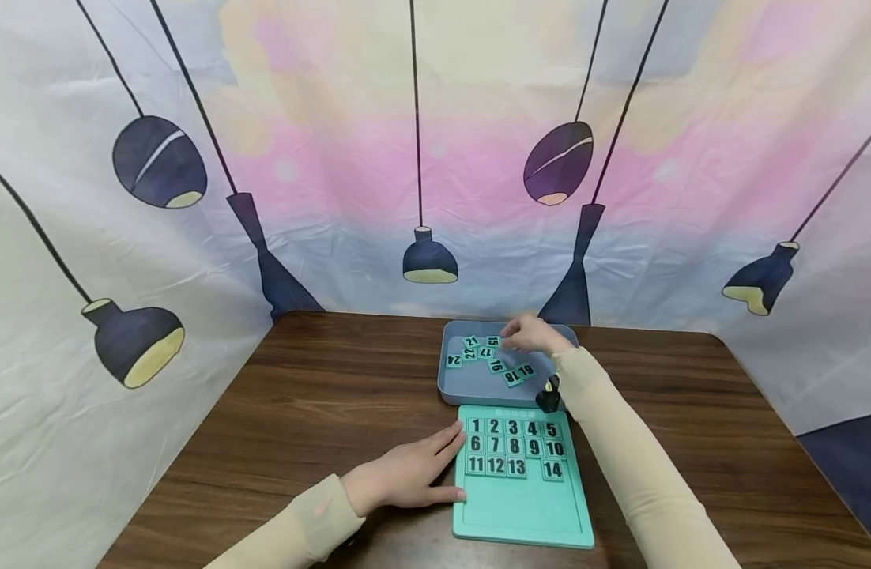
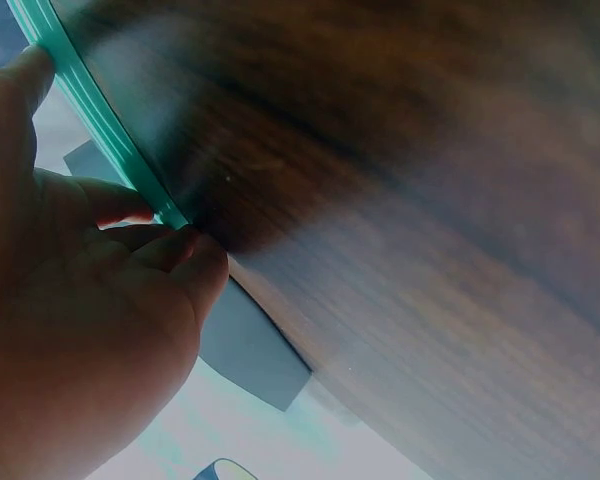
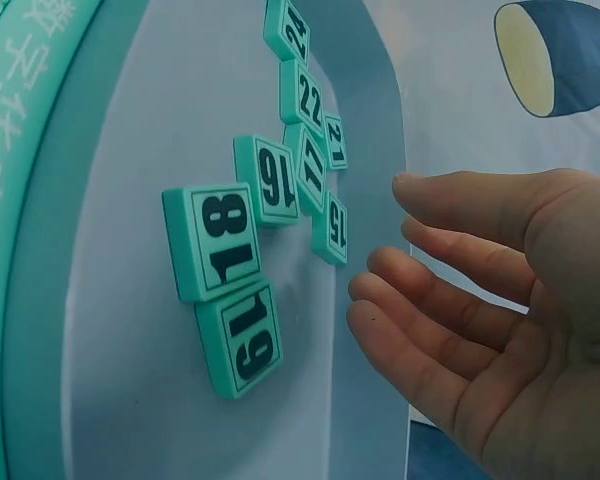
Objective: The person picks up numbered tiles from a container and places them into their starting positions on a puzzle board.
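My left hand [image 1: 412, 472] rests against the left edge of the turquoise number board [image 1: 521, 514], fingers extended and thumb touching the rim. On the board, tiles 1 to 13 stand in order, and tile 14 [image 1: 552, 470] sits at the right end of the third row, a gap before it. My right hand [image 1: 533, 335] hovers over the blue-grey tray [image 1: 471, 386], fingers loosely bent and holding nothing. Its fingertips are nearest tile 15 [image 3: 331, 230]. Tiles 16 [image 3: 270, 180], 17, 18 [image 3: 216, 240], 19 [image 3: 242, 338], 21, 22 and 24 lie loose in the tray.
The tray stands behind the board on a brown wooden table [image 1: 336, 395]. A small black object [image 1: 548, 397] shows at the right wrist, over the tray's front right corner. Behind the table hangs a cloth [image 1: 364, 158] printed with lamps.
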The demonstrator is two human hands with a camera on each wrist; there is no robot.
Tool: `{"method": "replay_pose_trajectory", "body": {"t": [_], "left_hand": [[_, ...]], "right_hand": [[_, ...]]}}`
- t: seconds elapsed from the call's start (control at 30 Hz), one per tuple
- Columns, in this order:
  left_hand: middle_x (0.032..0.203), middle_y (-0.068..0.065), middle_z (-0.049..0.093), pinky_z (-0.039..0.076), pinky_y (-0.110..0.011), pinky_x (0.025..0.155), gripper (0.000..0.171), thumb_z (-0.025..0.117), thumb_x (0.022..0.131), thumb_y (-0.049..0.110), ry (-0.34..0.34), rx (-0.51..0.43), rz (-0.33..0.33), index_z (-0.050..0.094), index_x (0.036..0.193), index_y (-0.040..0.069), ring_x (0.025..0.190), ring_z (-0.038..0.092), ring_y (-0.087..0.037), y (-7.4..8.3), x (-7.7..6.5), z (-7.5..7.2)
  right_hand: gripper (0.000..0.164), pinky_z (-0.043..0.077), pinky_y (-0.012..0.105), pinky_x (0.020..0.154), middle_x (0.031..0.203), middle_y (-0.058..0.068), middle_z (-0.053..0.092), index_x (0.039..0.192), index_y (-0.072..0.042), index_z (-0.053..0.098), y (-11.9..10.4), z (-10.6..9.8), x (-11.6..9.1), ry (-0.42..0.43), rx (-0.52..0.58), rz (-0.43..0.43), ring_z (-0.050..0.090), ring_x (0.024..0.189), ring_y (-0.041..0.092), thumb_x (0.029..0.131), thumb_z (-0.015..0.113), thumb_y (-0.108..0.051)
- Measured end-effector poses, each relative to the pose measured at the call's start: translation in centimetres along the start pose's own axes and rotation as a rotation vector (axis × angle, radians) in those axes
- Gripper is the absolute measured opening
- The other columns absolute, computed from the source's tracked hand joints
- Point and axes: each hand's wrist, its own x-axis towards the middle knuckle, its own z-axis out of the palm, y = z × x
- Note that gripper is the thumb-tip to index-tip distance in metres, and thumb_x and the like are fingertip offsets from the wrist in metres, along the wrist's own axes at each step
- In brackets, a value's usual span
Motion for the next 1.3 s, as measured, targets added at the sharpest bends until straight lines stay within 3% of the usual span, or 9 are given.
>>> {"method": "replay_pose_trajectory", "body": {"t": [0.57,0.77,0.97,1.07,1.13,1.23,1.3], "left_hand": [[0.168,-0.008,0.014,0.041,-0.039,0.110,0.086,0.048,0.099,0.065,0.021,-0.019,-0.033,0.027,0.160,0.008,0.150,0.027,-0.021,0.0,0.2,0.2],[0.168,-0.010,0.015,0.040,-0.039,0.111,0.086,0.047,0.099,0.065,0.026,-0.003,-0.020,0.028,0.159,0.007,0.150,0.028,-0.022,0.1,0.3,0.1],[0.167,-0.011,0.017,0.041,-0.039,0.110,0.086,0.047,0.099,0.065,0.029,-0.006,-0.012,0.029,0.159,0.006,0.149,0.029,-0.023,0.2,0.2,0.0],[0.167,-0.011,0.017,0.041,-0.038,0.110,0.086,0.046,0.099,0.065,0.024,-0.013,-0.010,0.029,0.159,0.006,0.149,0.029,-0.023,0.4,0.2,0.1],[0.167,-0.011,0.017,0.040,-0.038,0.110,0.086,0.047,0.099,0.065,0.022,-0.013,-0.014,0.029,0.159,0.006,0.149,0.028,-0.022,0.4,0.2,0.0],[0.167,-0.011,0.017,0.041,-0.038,0.110,0.085,0.048,0.099,0.064,0.028,-0.005,-0.014,0.029,0.159,0.006,0.149,0.029,-0.022,0.4,0.1,0.0],[0.167,-0.011,0.017,0.041,-0.038,0.110,0.085,0.048,0.099,0.064,0.032,0.000,-0.010,0.029,0.159,0.006,0.149,0.029,-0.023,0.3,0.1,-0.1]], "right_hand": [[0.044,0.050,0.051,0.097,0.132,0.026,0.058,0.139,0.009,0.055,2.8,-3.0,-2.1,0.015,-0.008,0.069,0.059,0.116,0.042,0.101,0.060,-0.012],[0.042,0.050,0.051,0.097,0.126,0.026,0.060,0.136,0.010,0.057,2.5,-3.0,-1.1,0.030,-0.001,0.090,0.059,0.115,0.043,0.102,0.059,-0.014],[0.031,0.054,0.046,0.089,0.128,0.024,0.061,0.119,0.006,0.070,1.5,-1.5,0.9,0.056,-0.083,0.069,0.063,0.108,0.036,0.100,0.061,-0.018],[0.023,0.053,0.037,0.071,0.090,0.015,0.065,0.086,0.000,0.072,1.5,-0.5,2.0,0.066,-0.112,0.065,0.060,0.074,0.023,0.099,0.063,-0.017],[0.034,0.045,0.031,0.059,0.065,0.003,0.051,0.065,-0.009,0.059,1.6,0.1,2.7,0.064,-0.103,0.062,0.044,0.055,0.014,0.098,0.064,-0.015],[0.053,0.033,0.030,0.051,0.051,-0.004,0.024,0.052,-0.018,0.036,1.8,0.9,3.9,0.065,-0.085,0.073,0.021,0.044,0.011,0.097,0.064,-0.014],[0.058,0.032,0.030,0.049,0.049,-0.006,0.022,0.049,-0.021,0.034,1.8,1.3,4.5,0.083,-0.103,0.090,0.021,0.042,0.010,0.098,0.065,-0.016]]}}
